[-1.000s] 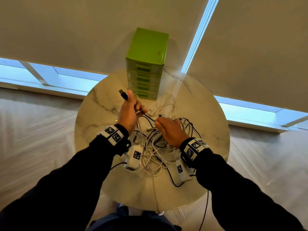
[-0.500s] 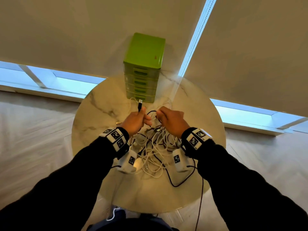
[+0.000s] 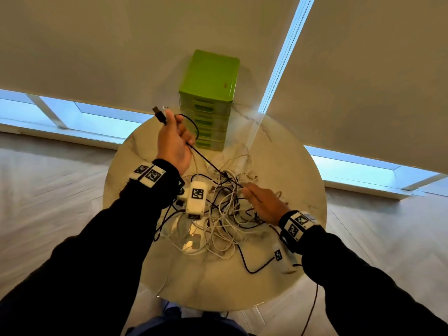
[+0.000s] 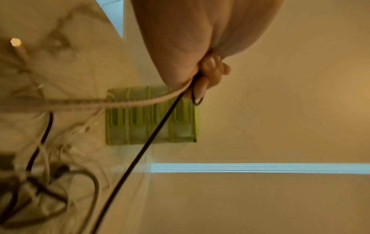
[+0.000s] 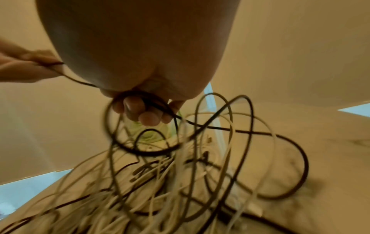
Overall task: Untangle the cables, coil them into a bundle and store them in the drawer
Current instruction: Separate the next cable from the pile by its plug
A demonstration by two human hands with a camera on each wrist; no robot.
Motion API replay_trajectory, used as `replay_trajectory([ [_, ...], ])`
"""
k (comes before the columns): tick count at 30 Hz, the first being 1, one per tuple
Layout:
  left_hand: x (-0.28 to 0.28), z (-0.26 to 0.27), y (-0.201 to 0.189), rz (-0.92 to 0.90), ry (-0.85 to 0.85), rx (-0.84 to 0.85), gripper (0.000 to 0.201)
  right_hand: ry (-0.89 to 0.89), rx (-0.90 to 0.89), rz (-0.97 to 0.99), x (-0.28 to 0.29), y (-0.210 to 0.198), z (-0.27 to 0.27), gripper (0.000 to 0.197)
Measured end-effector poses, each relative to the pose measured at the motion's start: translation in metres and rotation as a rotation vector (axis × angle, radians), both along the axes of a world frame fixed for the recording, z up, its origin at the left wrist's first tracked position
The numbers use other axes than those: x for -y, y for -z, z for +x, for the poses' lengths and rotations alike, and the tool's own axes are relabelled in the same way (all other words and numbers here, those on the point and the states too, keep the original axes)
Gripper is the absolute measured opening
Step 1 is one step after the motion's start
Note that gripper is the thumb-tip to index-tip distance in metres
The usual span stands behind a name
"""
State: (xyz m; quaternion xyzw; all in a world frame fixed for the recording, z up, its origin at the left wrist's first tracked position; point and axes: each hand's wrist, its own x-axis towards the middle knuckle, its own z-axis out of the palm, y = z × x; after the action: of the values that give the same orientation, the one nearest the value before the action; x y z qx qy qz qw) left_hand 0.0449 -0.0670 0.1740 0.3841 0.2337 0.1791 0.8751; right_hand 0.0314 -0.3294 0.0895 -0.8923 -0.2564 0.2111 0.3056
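1. Untangling step: left hand (image 3: 172,141) grips the black cable (image 3: 208,163) by its plug end, raised near the counter's (image 3: 291,282) far edge
2. Right hand (image 3: 263,202) pinches that cable at the tangle (image 3: 225,224) mid-counter
3. Next, feed it free; drawer unit (image 3: 208,103) unopened

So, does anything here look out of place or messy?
Yes: black and white cables lie in one knotted heap on the round table, not coiled. The left hand and right hand hold one black cable taut between them. The green drawers are all closed.
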Motion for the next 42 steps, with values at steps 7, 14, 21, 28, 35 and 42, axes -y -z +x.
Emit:
replay_trajectory([
  [7,0.046,-0.039,0.031,0.995,0.597,-0.229,0.044,0.157,0.134,0.006,-0.027,-0.034,0.045,0.033],
  [14,0.066,-0.03,0.043,0.428,0.409,-0.258,0.055,-0.067,0.145,0.124,-0.074,-0.065,0.02,0.032],
  [21,0.028,0.003,0.018,0.045,0.12,-0.089,0.031,-0.136,0.035,0.069,-0.038,-0.043,0.016,0.027],
  [28,-0.011,0.004,-0.003,0.467,0.019,-0.119,0.029,-0.061,0.034,-0.149,0.011,-0.016,0.046,0.03],
  [35,0.037,-0.031,0.022,0.94,0.55,-0.23,0.034,0.07,0.191,0.07,-0.041,-0.045,0.055,0.032],
  [42,0.044,-0.02,0.036,0.793,0.564,-0.239,0.033,-0.139,0.109,0.122,-0.056,-0.059,0.036,0.021],
])
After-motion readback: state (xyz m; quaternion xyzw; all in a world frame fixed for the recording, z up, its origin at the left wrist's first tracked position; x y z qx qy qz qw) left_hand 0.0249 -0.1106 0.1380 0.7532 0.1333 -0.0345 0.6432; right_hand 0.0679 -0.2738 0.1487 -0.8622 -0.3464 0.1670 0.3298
